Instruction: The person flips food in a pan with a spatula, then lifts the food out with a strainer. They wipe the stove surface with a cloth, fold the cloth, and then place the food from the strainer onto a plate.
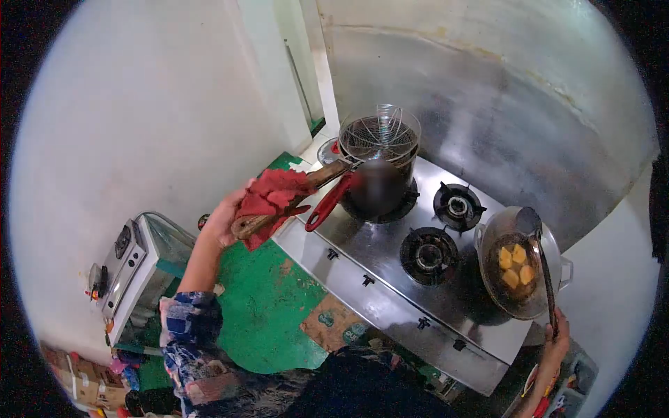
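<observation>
**Hands closed on ladle and strainer handle**

Nearest, at the right, the right hand (554, 341) is curled tight around the end of a long dark metal ladle (545, 279). The ladle's bowl hangs over the far rim of a round grey metal wok (486, 240). Yellow fried pieces (516, 266) lie in the wok, which sits at the right end of a steel gas stove (390, 272). Farther left, the left hand (224, 221) clasps a crumpled red cloth (275, 198) bunched around the wooden handle (327, 174) of a round wire strainer basket (380, 136). The fingers are closed, mostly hidden by the cloth. The strainer rests on top of a tall dark pot (380, 191) with a red side handle (326, 205), on the far left burner. Two bare burners (428, 252) lie between the pot and the wok.
</observation>
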Demonstrator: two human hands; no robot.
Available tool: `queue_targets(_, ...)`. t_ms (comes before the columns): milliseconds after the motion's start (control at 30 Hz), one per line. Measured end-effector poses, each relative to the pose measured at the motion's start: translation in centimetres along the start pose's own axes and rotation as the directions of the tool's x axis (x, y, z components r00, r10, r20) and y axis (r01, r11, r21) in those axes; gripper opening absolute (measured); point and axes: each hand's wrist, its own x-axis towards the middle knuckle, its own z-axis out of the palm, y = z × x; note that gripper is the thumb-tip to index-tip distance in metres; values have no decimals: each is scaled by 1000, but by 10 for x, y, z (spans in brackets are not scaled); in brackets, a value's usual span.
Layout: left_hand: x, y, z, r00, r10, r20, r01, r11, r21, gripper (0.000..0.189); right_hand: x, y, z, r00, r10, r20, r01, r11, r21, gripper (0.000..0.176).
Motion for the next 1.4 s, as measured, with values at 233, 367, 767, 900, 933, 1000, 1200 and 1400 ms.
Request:
queue_targets(233, 0, 30, 36, 971, -160, 177, 50, 862, 505, 50, 4, 3, -4, 999, 25, 24, -21, 991, -133, 42)
queue_targets(367, 2, 29, 42, 930, -333, 155, 193, 803, 564, 49, 5, -7, -7, 1000, 7, -22, -6, 1000, 30, 39)
queue_targets(767, -2, 13, 60, 940, -291, 177, 94, 721, 686, 35, 0, -35, -30, 989, 127, -77, -134, 986, -95, 39)
queue_targets(900, -14, 1, 59, 948, -239, 212, 54, 773, 632, 34, 0, -43, -44, 968, 235, -90, -244, 963, -117, 40)
queue_targets(933, -16, -3, 56, 964, -199, 176, 55, 799, 599, 34, -3, -42, -51, 962, 252, -101, -264, 957, -123, 40)
queue_targets(1000, -20, -6, 57, 979, -158, 132, 56, 822, 566, 35, 1, -42, -59, 962, 250, -111, -268, 940, -211, 36)
queue_targets(1200, -56, 9, 105, 980, -38, 195, -97, 766, 636, 51, 15, -19, -106, 994, 112, -21, -101, 790, -604, 30)
queue_targets(1400, -71, -29, 175, 960, -15, 278, -170, 759, 628, 53, 40, -41, -142, 992, 71, 109, 30, 691, -722, 18)
